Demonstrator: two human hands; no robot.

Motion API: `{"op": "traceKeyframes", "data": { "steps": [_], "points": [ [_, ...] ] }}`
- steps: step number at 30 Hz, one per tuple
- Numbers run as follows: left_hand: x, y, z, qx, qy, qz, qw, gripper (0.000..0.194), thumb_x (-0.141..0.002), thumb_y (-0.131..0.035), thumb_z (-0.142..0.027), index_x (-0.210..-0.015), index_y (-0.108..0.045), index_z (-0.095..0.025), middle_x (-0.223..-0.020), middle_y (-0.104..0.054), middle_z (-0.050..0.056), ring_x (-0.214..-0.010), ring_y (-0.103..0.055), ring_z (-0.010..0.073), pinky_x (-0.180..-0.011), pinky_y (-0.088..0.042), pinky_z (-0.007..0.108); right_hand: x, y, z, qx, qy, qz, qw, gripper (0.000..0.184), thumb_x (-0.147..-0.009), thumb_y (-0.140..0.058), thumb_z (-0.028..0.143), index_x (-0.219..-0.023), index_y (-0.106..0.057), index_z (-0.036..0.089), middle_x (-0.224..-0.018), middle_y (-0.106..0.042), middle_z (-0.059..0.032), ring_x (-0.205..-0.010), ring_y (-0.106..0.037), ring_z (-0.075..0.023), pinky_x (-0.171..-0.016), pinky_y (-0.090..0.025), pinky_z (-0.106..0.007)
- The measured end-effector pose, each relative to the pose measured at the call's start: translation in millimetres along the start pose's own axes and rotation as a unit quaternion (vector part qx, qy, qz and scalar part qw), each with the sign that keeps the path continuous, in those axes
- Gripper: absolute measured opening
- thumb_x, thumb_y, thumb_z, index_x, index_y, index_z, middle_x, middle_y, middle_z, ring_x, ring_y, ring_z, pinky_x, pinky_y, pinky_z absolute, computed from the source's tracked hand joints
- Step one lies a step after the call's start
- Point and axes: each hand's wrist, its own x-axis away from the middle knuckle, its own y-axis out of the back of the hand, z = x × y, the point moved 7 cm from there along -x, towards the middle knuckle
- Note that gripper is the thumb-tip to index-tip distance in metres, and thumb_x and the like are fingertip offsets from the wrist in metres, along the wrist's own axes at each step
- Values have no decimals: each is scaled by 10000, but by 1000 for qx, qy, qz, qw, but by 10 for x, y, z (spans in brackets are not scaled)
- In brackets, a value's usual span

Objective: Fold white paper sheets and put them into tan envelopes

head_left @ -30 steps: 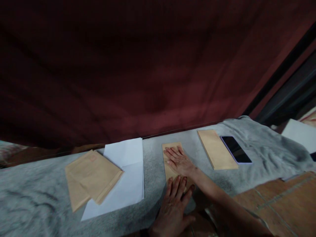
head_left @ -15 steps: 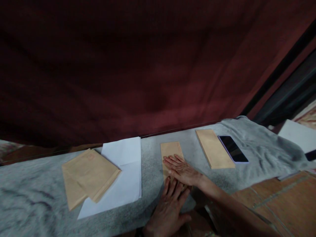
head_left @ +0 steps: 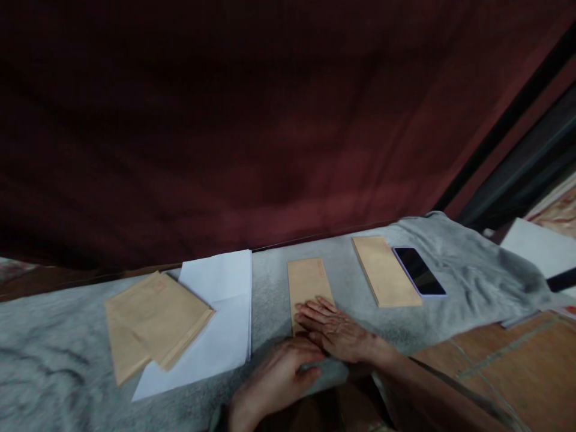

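Observation:
A brown paper envelope [head_left: 309, 277] lies lengthwise on the grey cloth in front of me. My right hand [head_left: 335, 329] rests flat across its nearer half, fingers stretched out and close together. At the envelope's near end is my left hand [head_left: 281, 373], slightly blurred. Its thumb stands apart from the fingers, and the fingertips reach beside the right hand, partly hidden there. I see nothing held in either hand. To the right lies a stack of brown envelopes [head_left: 386, 271]. On the left, more brown envelopes [head_left: 157, 315] lie crosswise, partly over white paper sheets [head_left: 227, 312].
A phone with a purple edge [head_left: 418, 272] lies beside the right stack. Grey cloth [head_left: 477, 282] covers the long surface, bunched at both ends. A dark red curtain [head_left: 288, 132] hangs behind it. Tiled floor [head_left: 486, 360] shows at the lower right.
My right hand has slid toward me along the envelope, uncovering more of its far half. My left hand has turned, its fingers now pointing rightward at the near end. The view has shifted slightly.

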Motion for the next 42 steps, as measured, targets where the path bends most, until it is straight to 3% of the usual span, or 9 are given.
{"op": "traceKeyframes", "data": {
  "steps": [3, 6, 9, 16, 21, 26, 34, 38, 42],
  "points": [
    [-41, 216, 167, 0, 43, -134, 990, 305, -1022, -447, -282, -992, -748, -242, -994, -775, 33, -947, -716, 180, -894, -563, 313, 51, -22, 46, 36, 7, -43, 998, 519, -1083, -408, 374, -1582, -336, 250, -1636, -344, -45, -1525, -278, -196, -1282, -197, -463],
    [-105, 346, 316, -55, 37, -226, 972, 356, -1044, -430, -380, -1292, -645, -243, -1340, -678, 74, -1258, -615, 209, -1068, -505, 389, 100, -53, 107, 55, 17, -72, 996, 496, -1075, -436, 374, -1535, -421, 190, -1587, -437, -92, -1500, -336, -195, -1280, -204, -454],
    [-275, 247, 424, -159, 16, -197, 967, 489, -1045, -419, -439, -1501, -459, -268, -1610, -424, 66, -1487, -376, 229, -1211, -359, 466, 114, -110, 134, 49, 23, -72, 996, 435, -1068, -451, 372, -1449, -530, 180, -1478, -575, -87, -1461, -403, -181, -1287, -172, -429],
    [-897, -66, 514, -246, 35, -129, 960, 519, -1071, -280, -431, -1530, -423, -237, -1664, -317, 58, -1552, -221, 237, -1253, -254, 507, 72, -192, 82, 38, 21, -49, 998, 419, -1045, -480, 412, -1412, -565, 227, -1473, -582, -57, -1421, -446, -190, -1258, -203, -415],
    [-1355, 76, 616, -269, 93, -129, 950, 502, -1056, -298, -466, -1508, -464, -324, -1644, -366, -4, -1541, -247, 267, -1247, -226, 546, 66, -126, 113, 45, 20, -35, 998, 487, -1057, -437, 443, -1469, -503, 192, -1465, -583, -92, -1397, -466, -230, -1237, -238, -435],
    [-1547, 176, 763, -279, 101, -150, 943, 512, -1046, -312, -452, -1525, -441, -326, -1626, -400, -11, -1531, -272, 272, -1243, -226, 546, 42, -60, 165, 50, 30, -30, 998, 537, -1063, -411, 458, -1513, -444, 168, -1510, -534, -111, -1444, -401, -249, -1258, -194, -456],
    [-1404, 68, 796, -289, 76, -156, 942, 524, -1049, -325, -404, -1546, -408, -262, -1629, -391, 22, -1528, -286, 239, -1260, -215, 502, 53, -90, 144, 25, 18, -43, 999, 480, -1046, -470, 437, -1456, -506, 190, -1448, -591, -92, -1399, -451, -224, -1262, -176, -448],
    [-1017, 20, 747, -287, 58, -153, 944, 502, -1076, -226, -340, -1529, -424, -255, -1602, -439, 26, -1494, -356, 165, -1238, -296, 443, 41, -78, 168, 31, 13, -46, 998, 398, -1009, -554, 401, -1363, -592, 222, -1409, -627, -57, -1399, -457, -205, -1265, -184, -436],
    [-507, -140, 685, -290, 62, -182, 938, 511, -1081, -234, -356, -1563, -356, -238, -1608, -425, 46, -1496, -356, 168, -1225, -330, 447, 55, -54, 204, 47, 20, -74, 996, 364, -1030, -526, 342, -1365, -603, 224, -1392, -644, -62, -1398, -472, -184, -1253, -238, -434]
  ]
}}
